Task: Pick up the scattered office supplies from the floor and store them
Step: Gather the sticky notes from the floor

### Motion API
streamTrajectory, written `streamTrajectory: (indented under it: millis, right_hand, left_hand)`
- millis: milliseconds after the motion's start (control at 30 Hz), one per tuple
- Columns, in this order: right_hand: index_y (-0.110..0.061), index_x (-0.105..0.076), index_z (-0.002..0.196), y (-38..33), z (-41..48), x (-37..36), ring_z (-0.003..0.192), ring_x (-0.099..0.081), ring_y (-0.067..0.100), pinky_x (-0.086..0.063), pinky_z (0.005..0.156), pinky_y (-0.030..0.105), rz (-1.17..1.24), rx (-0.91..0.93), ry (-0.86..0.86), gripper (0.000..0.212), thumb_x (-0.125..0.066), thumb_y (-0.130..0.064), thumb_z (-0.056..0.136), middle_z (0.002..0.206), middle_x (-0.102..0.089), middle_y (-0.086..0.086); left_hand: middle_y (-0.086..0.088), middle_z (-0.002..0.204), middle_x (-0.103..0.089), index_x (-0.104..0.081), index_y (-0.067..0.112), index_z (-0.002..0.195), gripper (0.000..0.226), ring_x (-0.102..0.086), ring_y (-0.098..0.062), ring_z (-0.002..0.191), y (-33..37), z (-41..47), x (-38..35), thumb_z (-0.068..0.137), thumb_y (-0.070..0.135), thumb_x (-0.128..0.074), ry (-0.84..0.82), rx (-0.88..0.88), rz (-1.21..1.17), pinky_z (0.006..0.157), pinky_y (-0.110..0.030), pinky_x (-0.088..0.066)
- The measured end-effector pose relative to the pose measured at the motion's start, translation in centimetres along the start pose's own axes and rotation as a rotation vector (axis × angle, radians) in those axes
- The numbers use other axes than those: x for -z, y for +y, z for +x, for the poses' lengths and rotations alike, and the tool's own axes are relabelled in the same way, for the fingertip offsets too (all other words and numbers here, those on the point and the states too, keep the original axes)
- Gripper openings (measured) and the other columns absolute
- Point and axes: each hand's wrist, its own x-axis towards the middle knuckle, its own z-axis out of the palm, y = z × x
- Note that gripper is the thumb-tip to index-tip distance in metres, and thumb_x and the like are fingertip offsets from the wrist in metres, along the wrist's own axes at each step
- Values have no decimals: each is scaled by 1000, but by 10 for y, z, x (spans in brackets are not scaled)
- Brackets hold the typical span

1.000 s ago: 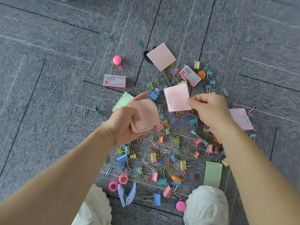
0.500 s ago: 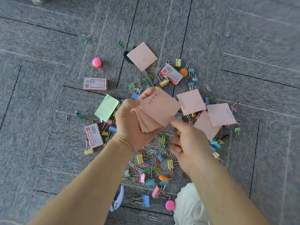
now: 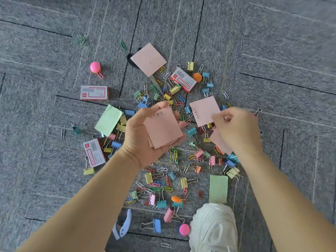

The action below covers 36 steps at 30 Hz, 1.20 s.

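The grey carpet floor carries the scatter. Above the white shoe, the left hand curls fingers and thumb round a stack of pink notes. Farther above the shoe, the right hand, fingers bent, pinches a single pink note by its edge. Binder clips lie just beside the shoe.

the left forearm, lower left of the frame, and the right forearm, lower right, are bare, as are the left hand and right hand. at the bottom, right of centre, a chunky white sneaker shows padded panels and stitched seams.
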Motion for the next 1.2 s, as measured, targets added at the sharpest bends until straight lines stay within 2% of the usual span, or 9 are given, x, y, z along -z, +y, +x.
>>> streamTrajectory:
  millis: [67, 167, 400, 600, 700, 800, 933, 1033, 1200]
  right_hand:
    - [-8, -70, 98, 1, 24, -11, 79, -63, 30, -48, 66, 33, -97, -37, -23, 30, -63, -37, 91, 88, -67, 10]
    - [-12, -55, 73, -1, 49, -25, 62, -54, 27, -30, 50, 26, -165, -126, -109, 29, -65, -36, 84, 63, -50, 4]
    - [-10, -53, 58, -5, 38, -11, 47, -38, 15, -23, 46, 27, 64, -114, -14, 36, -71, -28, 84, 53, -43, 2]
    - [-23, -73, 75, 1, -16, 27, 52, -36, 9, -21, 52, 25, 868, -284, -444, 22, -64, -25, 95, 58, -49, -11]
    - [-18, -71, 87, -9, -31, 26, 49, -39, 8, -30, 42, 17, 724, -211, -536, 11, -68, -27, 91, 59, -57, -12]
    - [-15, -70, 78, -23, -37, 5, 47, -41, 11, -30, 36, 17, 665, -269, -503, 14, -70, -22, 91, 62, -62, -5]
    - [-12, -66, 67, -35, -44, -17, 44, -41, 12, -27, 38, 18, 754, -434, -458, 20, -70, -18, 86, 62, -61, 1]
    - [-15, -64, 67, -36, -49, -25, 44, -39, 11, -27, 40, 22, 659, -444, -491, 21, -68, -23, 86, 61, -54, 1]
    - [-10, -72, 73, -34, -54, -28, 53, -38, 14, -28, 52, 31, 523, -296, -636, 28, -66, -33, 88, 57, -48, -5]
  left_hand:
    - [-17, 115, -61, -61, 23, 113, 36, -60, -37, 98, 1, 0, 2, 78, 32, -56, 4, 16, 33, 91, -54, -48]
    - [-15, 112, -63, -59, 25, 120, 44, -61, -34, 94, 0, 0, 4, 77, 32, -57, 3, 40, 53, 98, -58, -44]
    - [-12, 107, -61, -60, 27, 112, 53, -57, -38, 105, -3, 3, 6, 65, 45, -75, 73, 31, 100, 104, -67, -36]
    - [-11, 101, -67, -58, 25, 117, 49, -61, -34, 97, -4, 3, 5, 84, 61, -58, 121, 44, 120, 105, -64, -36]
    - [-11, 108, -67, -59, 24, 117, 55, -58, -35, 102, -5, 2, 1, 82, 66, -54, 106, 53, 182, 104, -60, -37]
    - [-6, 106, -69, -69, 28, 103, 52, -63, -31, 98, -7, -1, -2, 82, 70, -48, 85, 30, 256, 93, -49, -46]
    - [-10, 113, -63, -59, 23, 114, 55, -54, -32, 100, -6, -4, -5, 84, 67, -47, 91, -30, 249, 77, -38, -42]
    - [-4, 100, -67, -65, 30, 113, 44, -61, -23, 86, -7, -5, -9, 80, 56, -56, 118, -82, 205, 68, -33, -45]
    - [-15, 123, -65, -63, 28, 114, 61, -56, -31, 101, -9, -5, -10, 61, 51, -82, 82, -59, 199, 73, -41, -44]
